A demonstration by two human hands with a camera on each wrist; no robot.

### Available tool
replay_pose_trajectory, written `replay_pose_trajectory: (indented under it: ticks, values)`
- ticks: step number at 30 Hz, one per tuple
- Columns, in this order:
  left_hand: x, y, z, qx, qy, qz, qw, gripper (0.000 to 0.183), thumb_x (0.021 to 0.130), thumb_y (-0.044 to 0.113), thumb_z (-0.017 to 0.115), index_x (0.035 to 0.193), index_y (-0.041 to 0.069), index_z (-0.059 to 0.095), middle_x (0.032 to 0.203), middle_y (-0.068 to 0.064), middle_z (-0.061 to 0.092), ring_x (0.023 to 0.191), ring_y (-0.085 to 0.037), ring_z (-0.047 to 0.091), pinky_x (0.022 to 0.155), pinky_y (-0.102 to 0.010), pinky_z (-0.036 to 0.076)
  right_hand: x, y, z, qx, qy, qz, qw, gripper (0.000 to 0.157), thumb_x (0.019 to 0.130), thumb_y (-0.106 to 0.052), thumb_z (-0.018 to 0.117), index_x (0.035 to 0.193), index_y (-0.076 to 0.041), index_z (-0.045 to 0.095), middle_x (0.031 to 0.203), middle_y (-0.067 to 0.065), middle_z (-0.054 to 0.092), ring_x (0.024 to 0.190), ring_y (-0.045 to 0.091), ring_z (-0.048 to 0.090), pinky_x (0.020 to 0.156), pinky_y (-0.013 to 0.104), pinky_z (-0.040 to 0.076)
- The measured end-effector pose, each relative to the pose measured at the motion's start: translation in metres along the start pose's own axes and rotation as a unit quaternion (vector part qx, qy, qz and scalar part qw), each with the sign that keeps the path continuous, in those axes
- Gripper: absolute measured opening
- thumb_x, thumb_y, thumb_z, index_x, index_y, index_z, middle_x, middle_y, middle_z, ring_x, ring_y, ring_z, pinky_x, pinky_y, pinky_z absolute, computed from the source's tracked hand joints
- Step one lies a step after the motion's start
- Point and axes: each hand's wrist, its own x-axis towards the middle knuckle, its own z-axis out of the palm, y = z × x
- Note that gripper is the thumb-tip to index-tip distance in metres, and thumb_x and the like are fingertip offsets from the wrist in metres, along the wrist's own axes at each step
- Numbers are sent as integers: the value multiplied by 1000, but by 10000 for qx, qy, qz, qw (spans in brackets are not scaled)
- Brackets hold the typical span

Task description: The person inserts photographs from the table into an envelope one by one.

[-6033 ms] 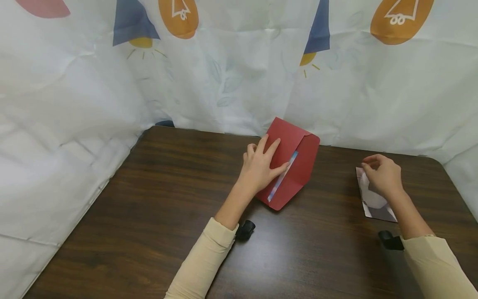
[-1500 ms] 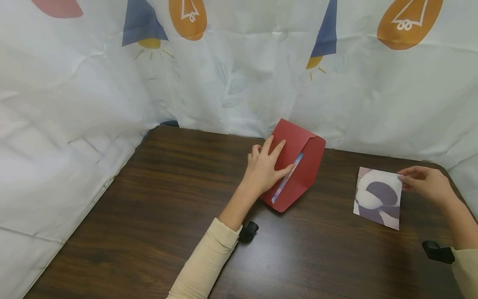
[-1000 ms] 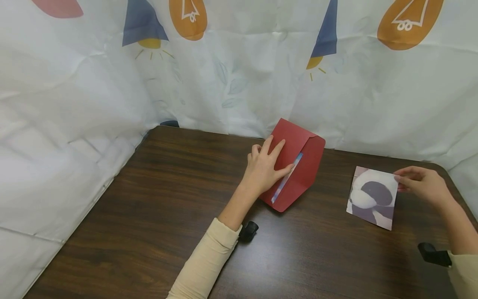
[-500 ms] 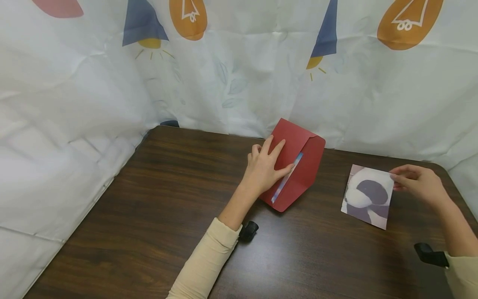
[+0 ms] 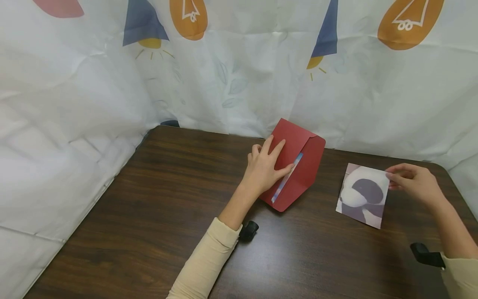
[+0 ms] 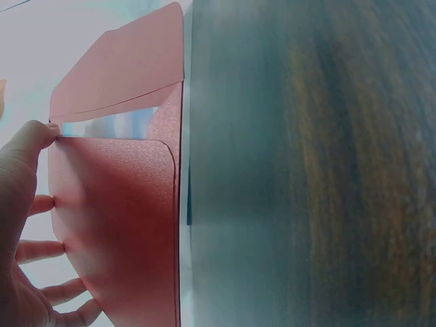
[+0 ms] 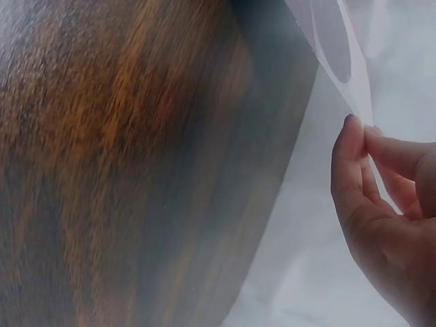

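A red envelope (image 5: pixel 306 168) lies tilted near the back edge of the table, flap folded back to the right. From its mouth shows a strip of a blue-and-purple printed sheet (image 5: pixel 285 180). My left hand (image 5: pixel 257 168) rests on the envelope with spread fingers, the thumb at the mouth; the left wrist view shows that thumb (image 6: pixel 37 134) right at the opening's edge. Farther right, my right hand (image 5: pixel 416 182) pinches a photo print (image 5: pixel 364 193) with a pale and grey-purple picture by its upper right corner. Thumb and fingertips meet on that corner in the right wrist view.
The dark wood-grain table (image 5: pixel 157 199) extends around both hands. A white patterned curtain (image 5: pixel 239 83) hangs along the back and left side. A black wrist camera (image 5: pixel 248 231) sits at the left cuff, another (image 5: pixel 425 254) at the right.
Six seconds ago my right hand was over the print; it then gripped the print's right corner. Over the last 1.5 seconds hand and print slide left. My left hand and the envelope stay put.
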Motion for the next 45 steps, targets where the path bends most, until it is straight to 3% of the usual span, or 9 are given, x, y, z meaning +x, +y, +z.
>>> replay_pose_trajectory:
  ticks: [13, 28, 45]
  values:
    - [1, -2, 1, -46, -90, -90, 9999, 75, 100, 57, 65, 164, 24, 42, 170, -12, 32, 129, -38, 45, 96, -46, 46, -1, -7, 2, -30, 100, -3, 9999, 34, 108, -14, 61, 124, 16, 61, 90, 8, 75, 67, -3, 68, 61, 15, 54]
    - [1, -5, -1, -108, -104, -136, 9998, 75, 100, 55, 66, 164, 23, 41, 170, -12, 31, 130, -39, 45, 98, -47, 47, 0, -21, 7, 370, 85, -160, 9991, 34, 107, -14, 61, 124, 16, 60, 81, -20, 68, 68, -1, 70, 63, 16, 56]
    - [2, -10, -2, -116, -143, -254, 9995, 77, 100, 54, 67, 164, 22, 40, 170, -13, 30, 132, -41, 44, 101, -50, 47, 0, -45, 15, 437, 138, -118, 9989, 35, 108, -17, 62, 125, 13, 62, 83, -20, 66, 70, -1, 71, 64, 15, 55]
